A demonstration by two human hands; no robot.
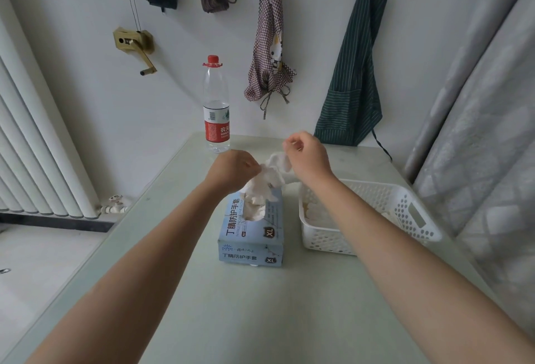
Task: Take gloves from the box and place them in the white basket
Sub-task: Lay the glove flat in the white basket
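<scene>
Both forearms outstretched, hands (272, 161) pinching white gloves (272, 174) above box (251, 230).

We see the pale blue cardboard glove box (251, 230) near the middle of the pale green table (231, 305), with the white perforated plastic basket (405, 207) just to its right. Behind the box, at the table's far edge, stands the clear plastic water bottle (216, 106). Above the box's far end, our left hand (236, 168) and right hand (307, 155) flank a bunch of white gloves (269, 175).
</scene>
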